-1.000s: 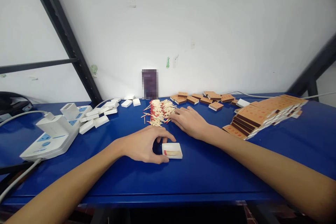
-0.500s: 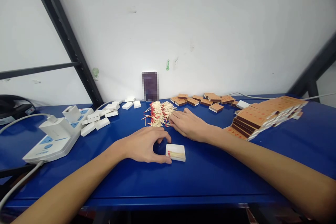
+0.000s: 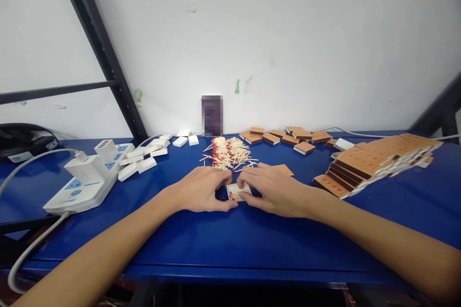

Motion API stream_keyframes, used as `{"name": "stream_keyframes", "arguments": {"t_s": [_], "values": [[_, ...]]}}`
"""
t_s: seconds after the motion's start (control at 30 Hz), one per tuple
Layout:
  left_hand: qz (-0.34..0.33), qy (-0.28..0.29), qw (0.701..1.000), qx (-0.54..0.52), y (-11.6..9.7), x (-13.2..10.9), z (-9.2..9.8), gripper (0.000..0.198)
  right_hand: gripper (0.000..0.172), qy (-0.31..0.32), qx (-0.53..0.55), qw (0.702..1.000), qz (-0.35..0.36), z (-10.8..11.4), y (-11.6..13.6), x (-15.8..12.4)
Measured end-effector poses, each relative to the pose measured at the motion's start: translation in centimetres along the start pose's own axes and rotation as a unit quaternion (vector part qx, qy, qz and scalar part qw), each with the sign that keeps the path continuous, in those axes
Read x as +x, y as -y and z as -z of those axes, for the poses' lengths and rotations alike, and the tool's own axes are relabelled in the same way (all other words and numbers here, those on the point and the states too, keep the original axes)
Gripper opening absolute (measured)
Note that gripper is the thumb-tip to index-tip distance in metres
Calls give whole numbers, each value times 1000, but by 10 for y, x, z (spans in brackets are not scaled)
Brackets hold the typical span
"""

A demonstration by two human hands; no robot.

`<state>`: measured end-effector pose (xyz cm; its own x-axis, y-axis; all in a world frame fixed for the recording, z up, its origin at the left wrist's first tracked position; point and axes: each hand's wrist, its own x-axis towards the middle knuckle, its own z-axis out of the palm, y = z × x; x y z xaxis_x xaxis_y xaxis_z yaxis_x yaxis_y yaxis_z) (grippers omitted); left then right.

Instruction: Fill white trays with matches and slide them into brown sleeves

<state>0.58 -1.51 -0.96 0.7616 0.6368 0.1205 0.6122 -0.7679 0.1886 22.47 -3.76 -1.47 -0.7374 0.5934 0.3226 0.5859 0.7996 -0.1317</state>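
Note:
A small white matchbox tray (image 3: 231,187) lies on the blue table with several red-tipped matches (image 3: 236,195) inside. At its left end, my left hand (image 3: 201,189) grips it with thumb in front and fingers behind. My right hand (image 3: 279,193) reaches over the right side of the tray, its thumb and fingers closed on matches, which the fingers partly cover. Just behind both hands spreads a loose pile of matches (image 3: 232,152).
White trays (image 3: 146,165) lie at the left by a power strip (image 3: 84,196) with plugged-in chargers. Orange-brown matchbox sleeves (image 3: 272,138) are scattered along the wall; more are stacked (image 3: 363,160) at the right. One sleeve (image 3: 284,170) lies behind my right hand. A pixelated dark rectangle (image 3: 212,115) stands at the wall.
My right hand has come from the match pile to the tray, its fingers now over it. My left hand has closed in on the tray's left end. The view has shifted slightly.

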Motion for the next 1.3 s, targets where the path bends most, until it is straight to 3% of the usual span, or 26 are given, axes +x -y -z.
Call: {"name": "stream_keyframes", "arguments": {"t_s": [0.17,0.37,0.53,0.7,0.8,0.87,0.93,1.07,1.17,1.3], "values": [[-42,27,999,-18,-2,-2,3,38,14,-7,-79,995,-62,-3,-19,2],[-50,41,996,-54,0,-3,8,37,23,57,-162,980,-98,-11,-34,13],[13,-36,999,4,13,1,2,26,24,54,-155,981,-105,-19,-40,19],[40,-83,995,48,24,4,-1,19,22,46,-170,982,-66,-23,-39,20],[49,-94,993,57,25,4,-1,20,17,20,-100,993,-66,-14,-29,18],[57,-100,992,57,24,4,0,23,14,-10,9,995,-99,-6,-18,16],[58,-102,991,59,23,4,1,25,17,-25,152,978,-142,0,-6,12],[48,-98,992,69,22,4,0,25,23,20,366,918,-152,-1,9,6],[48,-98,991,72,22,4,0,23,20,47,372,914,-156,-5,12,4],[44,-93,992,73,21,4,0,24,18,42,295,944,-141,-4,12,3]]}}
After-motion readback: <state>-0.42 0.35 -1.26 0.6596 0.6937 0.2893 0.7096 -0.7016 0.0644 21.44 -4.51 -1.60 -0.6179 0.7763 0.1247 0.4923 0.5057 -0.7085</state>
